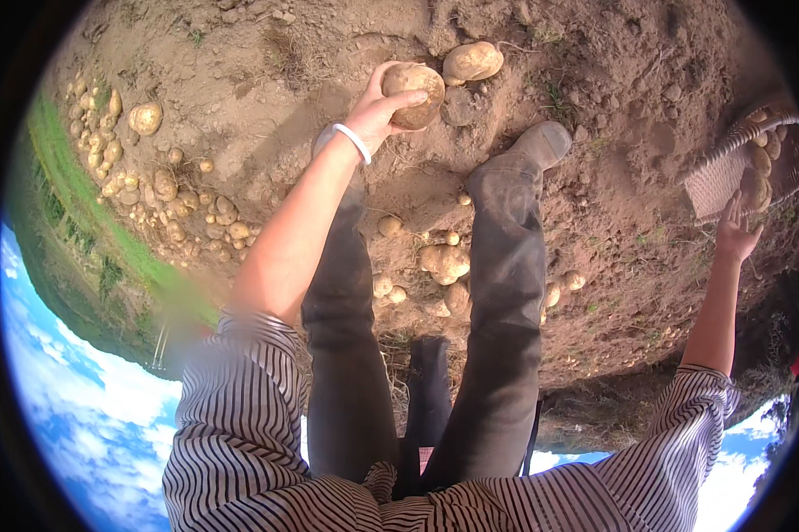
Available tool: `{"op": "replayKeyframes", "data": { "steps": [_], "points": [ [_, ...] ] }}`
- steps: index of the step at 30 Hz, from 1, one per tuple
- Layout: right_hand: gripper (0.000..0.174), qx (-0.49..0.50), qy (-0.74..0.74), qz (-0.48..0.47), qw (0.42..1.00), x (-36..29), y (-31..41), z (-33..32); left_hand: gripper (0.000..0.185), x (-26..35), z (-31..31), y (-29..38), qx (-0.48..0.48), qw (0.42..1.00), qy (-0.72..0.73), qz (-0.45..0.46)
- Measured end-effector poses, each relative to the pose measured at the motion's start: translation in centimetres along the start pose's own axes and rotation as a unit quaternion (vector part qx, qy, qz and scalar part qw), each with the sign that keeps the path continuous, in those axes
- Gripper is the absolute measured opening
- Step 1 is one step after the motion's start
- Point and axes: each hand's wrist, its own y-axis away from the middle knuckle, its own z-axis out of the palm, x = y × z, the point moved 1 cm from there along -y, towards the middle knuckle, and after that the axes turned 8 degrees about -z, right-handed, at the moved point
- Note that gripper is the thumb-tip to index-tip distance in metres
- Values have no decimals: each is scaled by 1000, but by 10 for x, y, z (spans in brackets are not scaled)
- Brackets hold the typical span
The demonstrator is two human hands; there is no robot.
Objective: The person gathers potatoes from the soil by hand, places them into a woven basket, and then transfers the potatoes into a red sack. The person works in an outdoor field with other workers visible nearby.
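Note:
My left hand (382, 110), with a white band at its wrist, grips a large soil-stained potato (412, 96) above the dirt. Another big potato (472, 62) lies on the ground just beyond it. Off to the far right, my right hand (738, 233) has its fingers spread and its palm bare. A brownish potato (755, 189) is right by those fingertips, at the mouth of a woven basket (715, 189); whether the fingers touch it I cannot tell. Several paler potatoes (761, 159) rest inside the basket, under its arched handle (751, 133).
Many potatoes (166, 186) lie heaped along the left, beside a grassy strip (87, 179). More potatoes (444, 263) lie on the soil between my legs. My right boot (532, 149) stands on loose, lumpy dirt. A dark upright thing (429, 379) shows behind my legs.

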Motion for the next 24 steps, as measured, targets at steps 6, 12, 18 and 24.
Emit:
{"op": "replayKeyframes", "data": {
  "steps": [6,12,18,24],
  "points": [
    [47,-141,177,81,971,4,63,-48,72,68,228,-35,-144,974,-166,50],
    [41,38,116,267,956,46,191,-175,28,114,470,-42,-295,882,-348,118],
    [41,216,119,333,910,86,362,-293,62,68,598,-23,-346,804,-458,154],
    [37,340,73,432,832,188,571,-254,34,-33,523,-24,-324,635,-698,66]
  ]
}}
